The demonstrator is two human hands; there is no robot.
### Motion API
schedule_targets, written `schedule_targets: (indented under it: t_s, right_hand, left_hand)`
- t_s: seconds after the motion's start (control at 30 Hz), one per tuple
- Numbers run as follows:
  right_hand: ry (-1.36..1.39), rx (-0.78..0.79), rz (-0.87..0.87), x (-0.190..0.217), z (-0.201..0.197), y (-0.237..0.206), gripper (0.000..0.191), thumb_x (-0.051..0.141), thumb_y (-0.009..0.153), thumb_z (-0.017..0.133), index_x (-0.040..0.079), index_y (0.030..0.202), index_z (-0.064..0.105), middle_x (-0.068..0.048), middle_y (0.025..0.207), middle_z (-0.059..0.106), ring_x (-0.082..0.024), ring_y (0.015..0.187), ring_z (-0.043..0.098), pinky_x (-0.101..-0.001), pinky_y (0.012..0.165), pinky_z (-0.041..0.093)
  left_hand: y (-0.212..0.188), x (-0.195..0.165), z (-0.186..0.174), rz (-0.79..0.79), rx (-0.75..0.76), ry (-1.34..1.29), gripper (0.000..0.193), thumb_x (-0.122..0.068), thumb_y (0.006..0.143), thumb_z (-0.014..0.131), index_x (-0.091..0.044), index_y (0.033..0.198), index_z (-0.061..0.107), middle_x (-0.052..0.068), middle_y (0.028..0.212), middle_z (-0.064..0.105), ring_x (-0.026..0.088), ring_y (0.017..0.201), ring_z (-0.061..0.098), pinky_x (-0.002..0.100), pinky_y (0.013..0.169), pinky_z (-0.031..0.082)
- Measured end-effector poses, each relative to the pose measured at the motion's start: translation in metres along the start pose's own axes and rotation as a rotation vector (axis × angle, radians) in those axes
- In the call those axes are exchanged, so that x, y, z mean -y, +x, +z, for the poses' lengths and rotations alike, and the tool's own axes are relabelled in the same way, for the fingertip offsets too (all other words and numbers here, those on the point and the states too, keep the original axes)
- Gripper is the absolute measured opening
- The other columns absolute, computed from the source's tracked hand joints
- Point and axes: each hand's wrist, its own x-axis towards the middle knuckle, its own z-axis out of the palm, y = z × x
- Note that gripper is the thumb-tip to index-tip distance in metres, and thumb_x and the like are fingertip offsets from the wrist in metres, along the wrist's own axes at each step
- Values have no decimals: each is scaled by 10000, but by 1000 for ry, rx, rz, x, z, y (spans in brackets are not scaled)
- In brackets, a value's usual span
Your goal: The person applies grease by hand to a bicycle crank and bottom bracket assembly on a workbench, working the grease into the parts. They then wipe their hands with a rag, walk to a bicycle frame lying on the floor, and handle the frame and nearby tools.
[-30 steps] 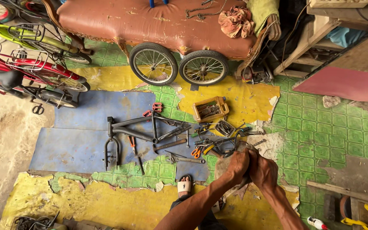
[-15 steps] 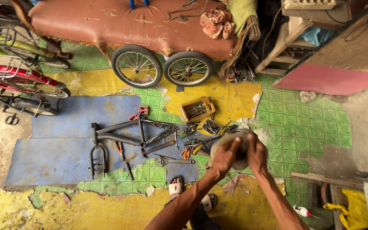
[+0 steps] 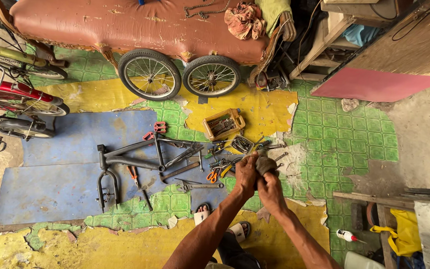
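Both hands, left hand [image 3: 245, 175] and right hand [image 3: 270, 192], close their grip around a small dark, grimy part [image 3: 265, 164] held above the floor. Beyond it, a yellow box [image 3: 223, 124] holds dark metal tools.

A small dark grimy part [image 3: 265, 164], clasped above the tools.

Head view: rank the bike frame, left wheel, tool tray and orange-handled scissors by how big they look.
1. Bike frame
2. Left wheel
3. Tool tray
4. Orange-handled scissors
All lie on the floor, so the order looks reliable.
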Motion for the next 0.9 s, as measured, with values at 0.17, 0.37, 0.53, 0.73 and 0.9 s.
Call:
schedule_targets:
  t_s: [0.17,0.37,0.53,0.73,0.9]
  right_hand:
    - [-508,-78,-397,3,8,0,75,24,898,623,-33,903,670,-199,807,675,-276,640,656,-377,577,547]
    - [-421,89,-654,53,-8,-20,201,89,943,648,23,1103,752,-201,1036,760,-293,902,745,-375,734,660]
    - [-470,-98,-534,72,-5,-3,212,168,1012,592,32,1141,691,-178,1076,712,-314,1005,703,-452,927,591]
    - [-419,-52,-538,70,0,6,341,102,1036,502,-44,1344,517,-274,1266,557,-452,1099,620,-523,987,519]
    - [-358,29,-272,65,-6,-3,305,112,992,534,-2,1276,539,-232,1122,593,-420,969,657,-517,822,573]
  left_hand:
    - [6,-3,-11,-89,-92,-187,360,-338,1021,634,6,923,676,111,841,729,201,689,681,360,649,611]
    - [6,-18,-32,-209,-235,-400,386,-414,988,634,-67,820,627,120,780,664,278,652,636,460,612,600]
    - [1,-28,-29,-231,-199,-230,461,-504,1015,574,-51,1086,623,184,997,691,325,885,698,503,780,618]
    - [-17,-12,-17,-188,7,-19,512,-520,1048,513,-153,1393,604,76,1235,649,215,1132,606,386,947,484]
    - [-15,-1,-28,-156,70,62,407,-482,1104,486,-87,1106,582,63,901,572,199,777,532,369,662,486]
